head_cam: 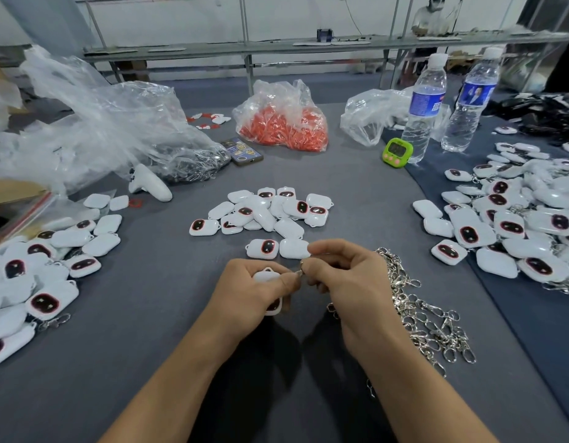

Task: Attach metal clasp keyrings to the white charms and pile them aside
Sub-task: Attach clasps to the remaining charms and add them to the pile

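My left hand grips a white charm just above the grey table, its small loop pointing up. My right hand pinches a metal clasp keyring against the charm's edge; the ring is mostly hidden by my fingers. A heap of loose metal clasps lies right of my right hand. A small pile of white charms without rings sits in the middle, two more just beyond my fingers. Charms with rings are piled at the left.
A large charm pile covers the right. Behind stand two water bottles, a green timer, a bag of red parts, a phone, a white controller and crumpled clear plastic bags.
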A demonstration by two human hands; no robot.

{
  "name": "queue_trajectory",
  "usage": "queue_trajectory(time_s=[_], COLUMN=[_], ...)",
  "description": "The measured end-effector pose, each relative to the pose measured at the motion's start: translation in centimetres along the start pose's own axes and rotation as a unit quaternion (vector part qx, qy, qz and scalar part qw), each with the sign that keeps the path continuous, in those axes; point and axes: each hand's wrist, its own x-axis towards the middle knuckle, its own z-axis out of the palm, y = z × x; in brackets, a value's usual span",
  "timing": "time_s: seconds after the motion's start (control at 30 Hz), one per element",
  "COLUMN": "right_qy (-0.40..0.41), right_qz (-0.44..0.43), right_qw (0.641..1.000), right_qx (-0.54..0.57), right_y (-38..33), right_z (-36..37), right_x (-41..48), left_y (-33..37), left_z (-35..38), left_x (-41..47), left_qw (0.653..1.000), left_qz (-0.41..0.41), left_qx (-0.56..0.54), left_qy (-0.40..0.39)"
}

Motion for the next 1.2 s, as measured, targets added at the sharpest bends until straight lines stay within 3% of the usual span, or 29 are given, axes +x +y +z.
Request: queue_trajectory(time_s=[0.13, 0.23, 0.3, 0.4, 0.5, 0.7, 0.93, 1.07, 1.2], right_qy=[0.038, 0.026, 0.001, -0.035, -0.036, -0.023, -0.054, -0.155, -0.177], right_qz=[0.072, 0.101, 0.100, 0.059, 0.005, -0.010, -0.043, 0.025, 0.059], right_qw=[0.980, 0.969, 0.974, 0.992, 0.999, 0.995, 0.988, 0.985, 0.982], right_qx=[0.181, 0.225, 0.205, 0.109, 0.009, -0.093, -0.136, -0.073, -0.039], right_y=[0.1, 0.3, 0.2, 0.0, 0.0, 0.4, 0.8, 0.9, 0.8], right_z=[0.2, 0.5, 0.5, 0.1, -0.3, -0.1, 0.3, 0.7, 0.6], right_x=[0.0, -0.1, 0.0, -0.1, 0.0, -0.1, -0.3, -0.6, -0.4], left_y=[0.1, 0.3, 0.4, 0.3, 0.3, -0.1, -0.5, -0.6, -0.9], left_z=[0.7, 0.8, 0.8, 0.7, 0.6, 0.8, 0.9, 0.7, 0.5], left_x=[0.0, -0.2, -0.5, -0.3, -0.1, -0.4, -0.9, -0.7, -0.6], left_qw=[0.999, 0.998, 0.999, 0.997, 0.996, 0.991, 0.988, 0.989, 0.989], left_qz=[0.034, 0.059, 0.044, 0.024, 0.032, 0.039, 0.012, 0.014, 0.018], left_qx=[-0.002, 0.018, -0.017, -0.023, -0.016, 0.034, 0.075, 0.006, -0.001], left_qy=[0.035, 0.032, 0.022, 0.070, 0.080, 0.124, 0.132, 0.150, 0.149])
